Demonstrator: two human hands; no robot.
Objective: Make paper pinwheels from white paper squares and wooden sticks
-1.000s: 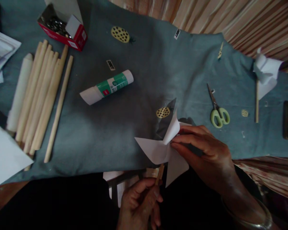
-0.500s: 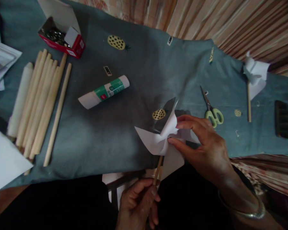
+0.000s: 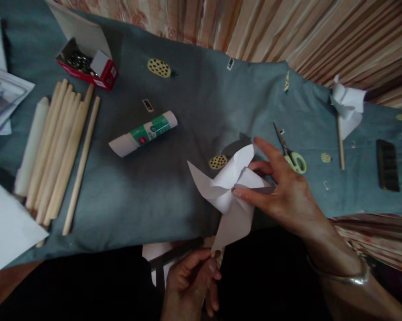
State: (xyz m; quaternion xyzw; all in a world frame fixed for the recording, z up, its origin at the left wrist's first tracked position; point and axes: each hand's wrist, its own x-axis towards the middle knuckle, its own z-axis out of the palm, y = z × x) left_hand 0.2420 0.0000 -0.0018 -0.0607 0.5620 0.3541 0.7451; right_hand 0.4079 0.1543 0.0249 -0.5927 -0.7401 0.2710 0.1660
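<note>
A white paper pinwheel (image 3: 229,191) on a thin wooden stick hangs over the near edge of a grey-blue cloth (image 3: 194,111). My left hand (image 3: 192,285), at the bottom centre, is closed round the lower end of that stick. My right hand (image 3: 284,191) rests on the pinwheel's right side: the thumb presses at its centre, the index finger stretches over the upper blade, and the other fingers curl against the paper.
On the cloth lie a glue stick (image 3: 143,133), a row of wooden dowels (image 3: 58,147), a red box of clips (image 3: 87,67), green-handled scissors (image 3: 291,154), a second paper pinwheel (image 3: 346,107) and a dark rectangular object (image 3: 387,165). White sheets (image 3: 6,223) lie at left.
The pinwheel's blades have turned and shifted slightly. My right hand's index finger has lifted and stretched out over the top blade. The view has drifted, so everything sits a little lower and further left.
</note>
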